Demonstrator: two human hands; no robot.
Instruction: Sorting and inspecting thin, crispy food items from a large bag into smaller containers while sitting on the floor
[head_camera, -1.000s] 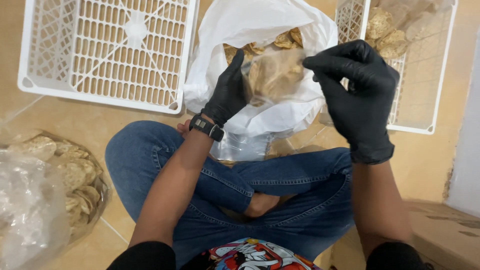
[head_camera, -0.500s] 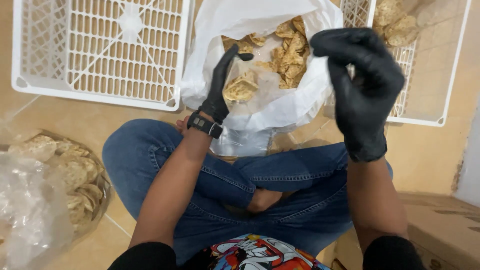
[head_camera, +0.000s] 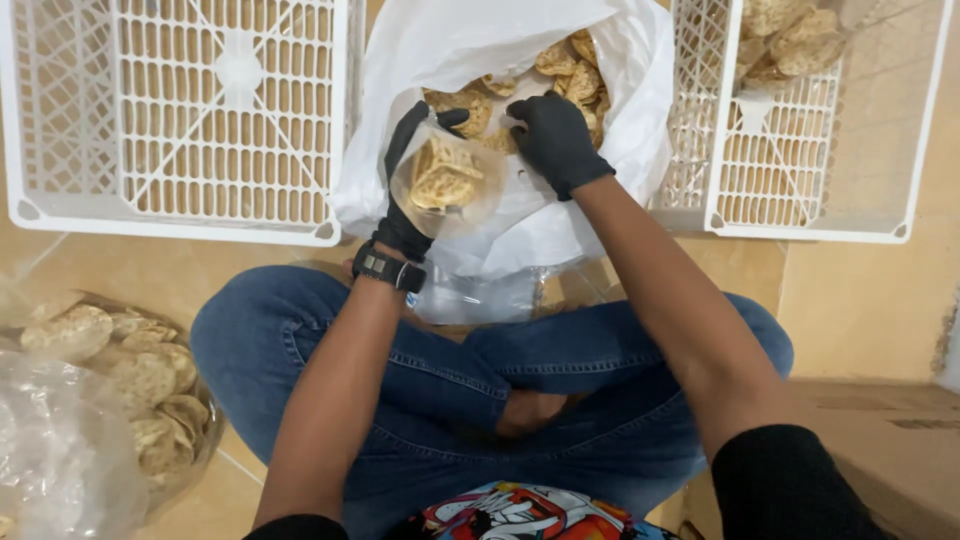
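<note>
- Tan floor tiles (head_camera: 860, 300) carry everything; we sit cross-legged on them in blue jeans (head_camera: 480, 390), looking down.
- Our left hand (head_camera: 415, 170), in a black glove and with a dark watch (head_camera: 388, 268) at the wrist, holds a small clear bag (head_camera: 447, 178) upright by its side. Its fingers are curled around the bag.
- Some round pale crackers (head_camera: 443, 180) lie already inside the small bag. It looks partly filled, and its mouth is open.
- Our right hand (head_camera: 552, 135), also in a black glove, reaches into the big white bag (head_camera: 500, 60) just behind the small one. Its fingers are bent down on the loose crackers there; we cannot tell if they have closed on one.
- The big bag has many crackers left inside, so the filling seems to us far from finished.
- One white plastic crate (head_camera: 180, 110) stands on the left of the big bag, and no packs are seen in it.
- A second crate (head_camera: 820, 130) stands on the right, with crackers in clear wrap at its far corner.
- At lower left, a clear sack (head_camera: 90, 400) with more crackers lies on the floor, apart from both hands.
</note>
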